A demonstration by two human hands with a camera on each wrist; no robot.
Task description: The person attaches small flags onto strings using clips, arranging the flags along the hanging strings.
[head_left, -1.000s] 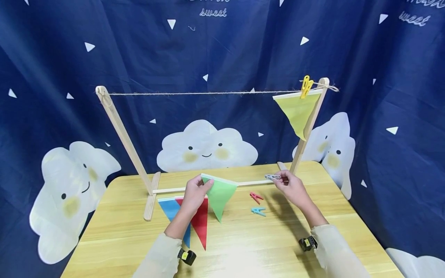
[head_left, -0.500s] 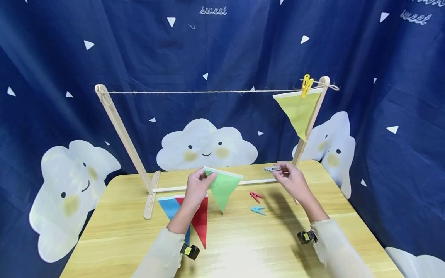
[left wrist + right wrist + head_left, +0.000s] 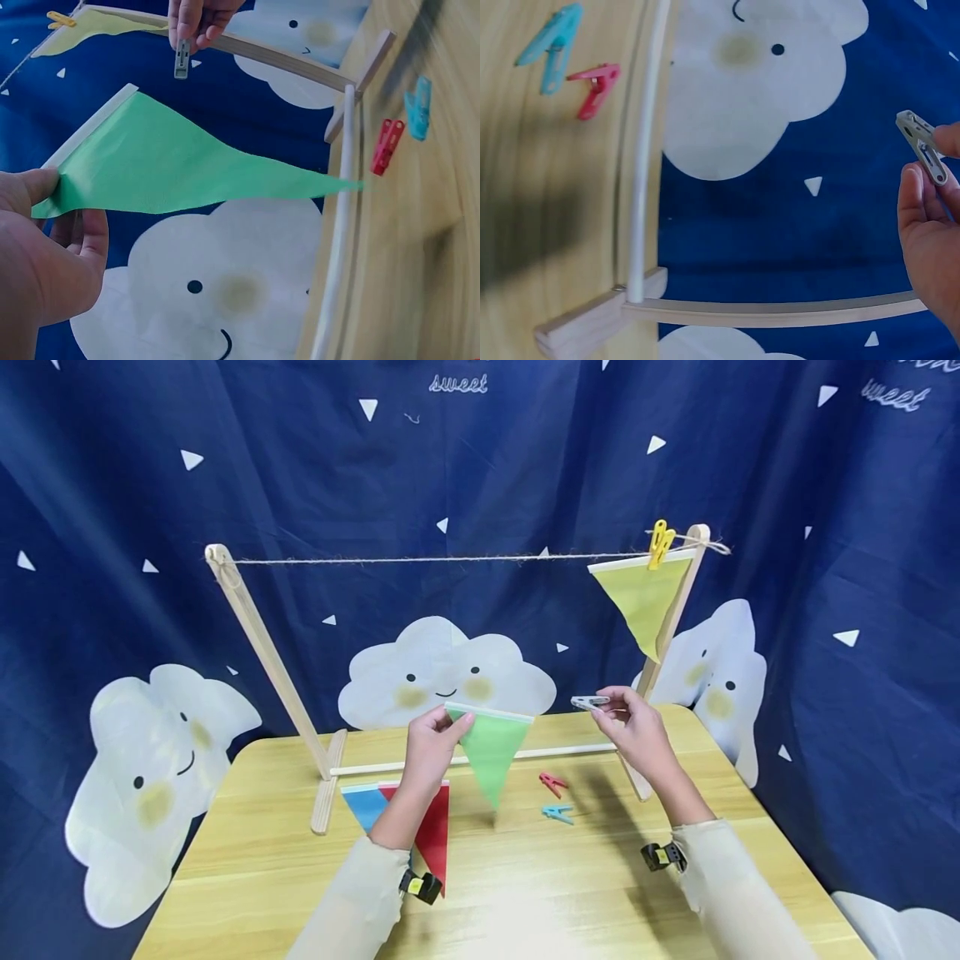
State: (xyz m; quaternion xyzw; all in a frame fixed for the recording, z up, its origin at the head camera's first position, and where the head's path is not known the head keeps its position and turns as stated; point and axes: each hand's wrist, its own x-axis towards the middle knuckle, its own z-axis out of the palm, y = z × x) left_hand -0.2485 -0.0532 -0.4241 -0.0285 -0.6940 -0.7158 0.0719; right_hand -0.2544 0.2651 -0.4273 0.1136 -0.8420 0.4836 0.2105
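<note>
My left hand [image 3: 432, 745] pinches the upper left corner of a green triangular flag [image 3: 493, 750], which hangs point down above the table. In the left wrist view the green flag [image 3: 172, 161] shows its white top band at full length. A grey clothespin [image 3: 589, 702] is held by my right hand [image 3: 636, 731] between thumb and fingers, to the right of the flag and apart from it. The right wrist view shows the same clothespin [image 3: 921, 146] at the fingertips. Above both hands a twine line [image 3: 420, 560] runs between two wooden posts.
A yellow flag [image 3: 637, 597] hangs at the line's right end under a yellow clothespin [image 3: 660, 545]. Red [image 3: 553, 784] and blue clothespins [image 3: 557, 814] lie on the table. A blue flag [image 3: 367, 804] and a red flag [image 3: 433, 835] overlap beside my left forearm. A white rod [image 3: 555, 752] joins the posts' feet.
Both hands have risen, the left also moving slightly right with the green flag. The grey clothespin has gone up with my right hand. The other flags and clothespins stay where they were.
</note>
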